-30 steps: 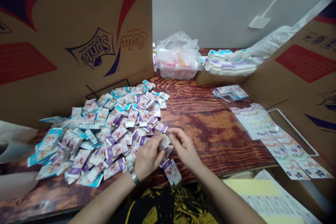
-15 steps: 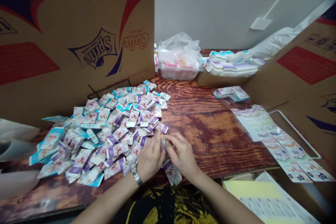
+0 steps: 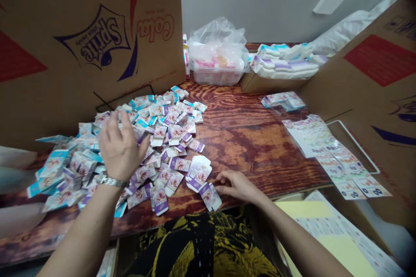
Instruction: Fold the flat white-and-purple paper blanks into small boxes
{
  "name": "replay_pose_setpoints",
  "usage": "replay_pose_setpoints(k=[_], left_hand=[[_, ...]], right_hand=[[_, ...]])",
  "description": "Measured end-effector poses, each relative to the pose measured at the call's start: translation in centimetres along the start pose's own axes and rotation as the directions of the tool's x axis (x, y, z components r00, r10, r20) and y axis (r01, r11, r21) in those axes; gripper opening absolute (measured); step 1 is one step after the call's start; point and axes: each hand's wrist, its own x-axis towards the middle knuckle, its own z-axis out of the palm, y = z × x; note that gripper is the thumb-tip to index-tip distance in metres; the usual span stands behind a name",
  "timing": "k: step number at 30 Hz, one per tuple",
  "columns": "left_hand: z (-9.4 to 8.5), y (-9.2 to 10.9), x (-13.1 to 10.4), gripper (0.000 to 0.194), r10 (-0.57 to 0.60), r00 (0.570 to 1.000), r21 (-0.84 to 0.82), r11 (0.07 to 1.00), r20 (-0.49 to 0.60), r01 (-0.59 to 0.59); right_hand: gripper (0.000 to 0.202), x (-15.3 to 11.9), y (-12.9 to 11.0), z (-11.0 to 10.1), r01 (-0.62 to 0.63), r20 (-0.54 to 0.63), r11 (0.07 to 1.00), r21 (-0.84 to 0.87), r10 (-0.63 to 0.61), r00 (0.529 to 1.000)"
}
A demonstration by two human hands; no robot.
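A heap of small printed boxes, white with purple or blue ends, covers the left part of the wooden table. Over the heap's left side is my left hand, wearing a metal watch; its fingers are spread and nothing shows in them. My right hand is low near the front edge, thumb and fingers apart, with no object visible between them. Just left of it lie an unfolded white-and-purple carton and a small purple-ended box with flaps out.
A large cardboard carton stands behind the heap, another carton at right. At the back sit a bagged plastic tub and a low box of white packets. Printed sheets lie at right; papers are below the table edge.
My hands, together at the front edge before, have parted. The left has swung up and left over the heap; the right has shifted slightly right. The camera view has tilted down a little.
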Motion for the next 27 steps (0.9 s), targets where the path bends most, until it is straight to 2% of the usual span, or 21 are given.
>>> replay_pose_setpoints(k=[3,5,7,10,12,15,17,20,22,24,27], left_hand=[[0.1,0.5,-0.3,0.081,0.042,0.998,-0.072,0.996,-0.039,-0.045],[0.3,1.9,-1.2,0.072,0.09,0.996,-0.162,0.983,-0.01,-0.091],[0.2,3.4,-2.1,0.064,0.108,0.994,-0.271,0.958,0.029,-0.096],[-0.2,5.3,-3.4,0.055,0.087,0.988,-0.477,0.879,0.131,-0.014],[-0.5,6.5,-4.1,0.052,0.109,0.951,-0.632,0.768,0.288,0.104],[-0.6,8.2,-4.8,0.05,0.259,0.829,-0.791,0.529,0.496,0.308],[-0.3,9.1,-5.1,0.045,0.358,0.756,-0.829,0.357,0.548,0.431],[0.3,9.9,-5.4,0.042,0.385,0.679,-0.763,0.123,0.626,0.634],[0.7,9.9,-5.6,0.044,0.348,0.649,-0.687,-0.017,0.677,0.726],[0.9,9.8,-5.7,0.045,0.304,0.641,-0.641,-0.115,0.704,0.759],[1.1,9.7,-5.6,0.044,0.233,0.644,-0.619,-0.179,0.728,0.765]], right_hand=[[0.034,-0.1,0.8,2.0,0.012,0.029,0.998,-0.057,-0.011,1.0],[0.029,-0.1,0.7,2.5,0.03,0.063,0.999,0.038,-0.033,0.997],[0.022,-0.1,0.4,1.8,0.025,0.136,0.977,0.211,-0.054,0.989],[0.027,-0.1,-0.4,-0.3,-0.028,0.206,0.89,0.455,-0.075,0.976],[0.031,0.3,-1.4,-1.6,-0.037,0.184,0.813,0.58,-0.087,0.979],[0.032,1.3,-3.0,-2.1,-0.007,0.116,0.696,0.718,-0.109,0.987],[0.03,2.2,-4.0,-1.8,0.021,0.072,0.626,0.779,-0.123,0.99],[0.029,3.3,-5.0,-1.0,0.069,0.002,0.578,0.813,-0.121,0.993],[0.031,3.8,-5.4,-0.7,0.089,-0.031,0.578,0.811,-0.109,0.994],[0.032,4.1,-5.6,-0.7,0.098,-0.047,0.581,0.808,-0.101,0.994],[0.032,4.4,-5.7,-0.9,0.108,-0.06,0.616,0.78,-0.098,0.993]])
